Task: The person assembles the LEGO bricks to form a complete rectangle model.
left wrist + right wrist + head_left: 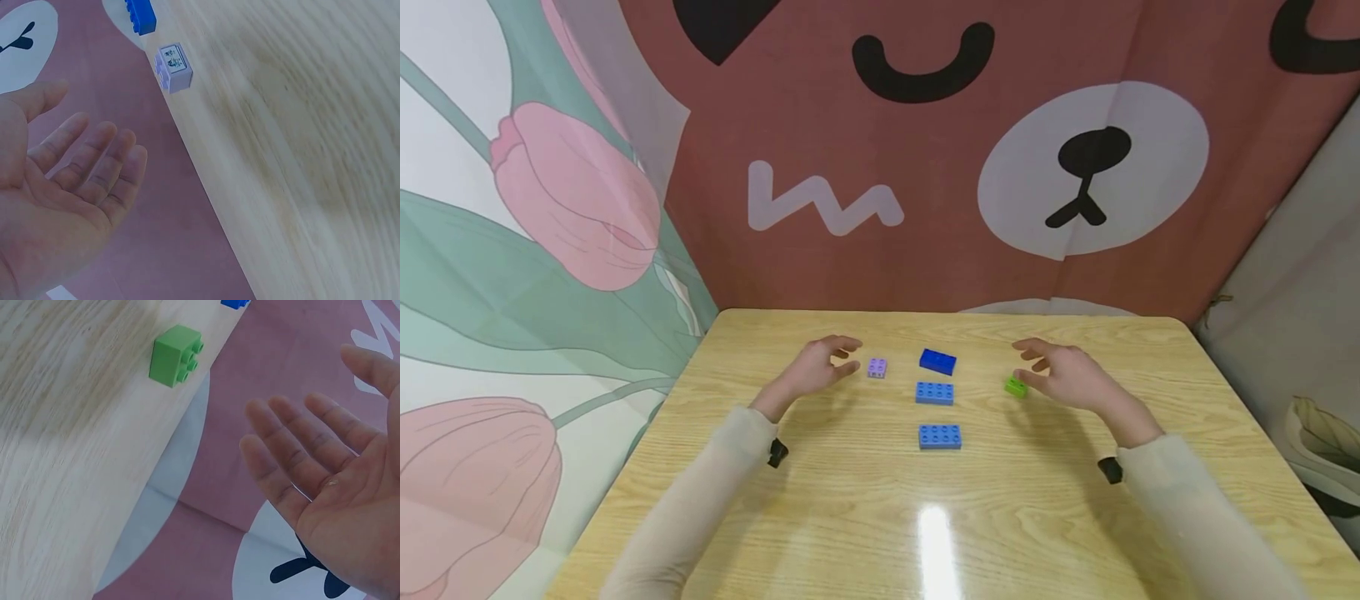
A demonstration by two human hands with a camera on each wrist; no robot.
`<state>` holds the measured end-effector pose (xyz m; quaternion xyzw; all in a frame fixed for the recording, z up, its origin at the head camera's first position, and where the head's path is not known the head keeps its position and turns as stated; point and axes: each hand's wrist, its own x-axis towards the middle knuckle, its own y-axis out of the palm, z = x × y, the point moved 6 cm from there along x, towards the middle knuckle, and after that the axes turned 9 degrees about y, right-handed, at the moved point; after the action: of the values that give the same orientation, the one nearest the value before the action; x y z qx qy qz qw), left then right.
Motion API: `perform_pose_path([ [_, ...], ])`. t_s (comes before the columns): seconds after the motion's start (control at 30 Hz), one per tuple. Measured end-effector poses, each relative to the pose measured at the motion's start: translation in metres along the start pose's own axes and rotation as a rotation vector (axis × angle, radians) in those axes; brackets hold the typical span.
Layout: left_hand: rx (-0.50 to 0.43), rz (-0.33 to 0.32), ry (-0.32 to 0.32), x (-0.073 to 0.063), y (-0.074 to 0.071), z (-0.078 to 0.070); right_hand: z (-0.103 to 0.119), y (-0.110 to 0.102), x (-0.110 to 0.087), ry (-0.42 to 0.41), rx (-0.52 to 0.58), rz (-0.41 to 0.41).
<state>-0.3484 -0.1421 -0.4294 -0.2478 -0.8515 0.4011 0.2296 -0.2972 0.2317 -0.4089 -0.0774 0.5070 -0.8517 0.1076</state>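
My left hand (817,365) hovers over the table's left part, fingers loosely bent and holding nothing. Just right of its fingertips lies a small purple toy brick (877,368); in the left wrist view this purple brick (175,67) shows a printed side. My right hand (1060,375) is over the right part, its palm bare in the right wrist view. A green brick (1016,387) lies below its thumb, partly covered in the head view; the green brick (176,356) has several studs. Between the hands are a dark blue brick (937,362) and two lighter blue bricks, one middle (935,393), one nearer (940,437).
The bricks lie on a wood-grain table (850,517) with a glare streak near its front. Behind the table hangs a red-brown cloth (820,275) with a cartoon face. A tulip-print cloth (580,200) hangs at the left.
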Motion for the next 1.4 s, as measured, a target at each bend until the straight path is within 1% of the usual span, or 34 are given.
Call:
perform_pose_path([
  [0.17,-0.021,0.001,0.01,0.004,0.007,-0.002,0.002,0.005,0.0,-0.007,0.019,0.006],
  [0.43,-0.032,0.004,0.006,0.009,0.017,-0.008,0.006,0.012,0.0,-0.013,0.046,0.024],
  [0.7,-0.058,-0.002,0.022,0.012,0.025,-0.013,0.012,0.021,-0.001,-0.034,0.086,0.04],
  [0.9,-0.086,0.003,0.032,0.014,0.033,-0.014,0.017,0.025,-0.003,-0.044,0.122,0.059],
  [1.13,-0.145,0.012,0.059,0.018,0.04,-0.021,0.019,0.035,-0.001,-0.044,0.158,0.087],
  [1.4,-0.177,0.013,0.051,0.021,0.048,-0.024,0.023,0.044,-0.002,-0.054,0.178,0.106],
])
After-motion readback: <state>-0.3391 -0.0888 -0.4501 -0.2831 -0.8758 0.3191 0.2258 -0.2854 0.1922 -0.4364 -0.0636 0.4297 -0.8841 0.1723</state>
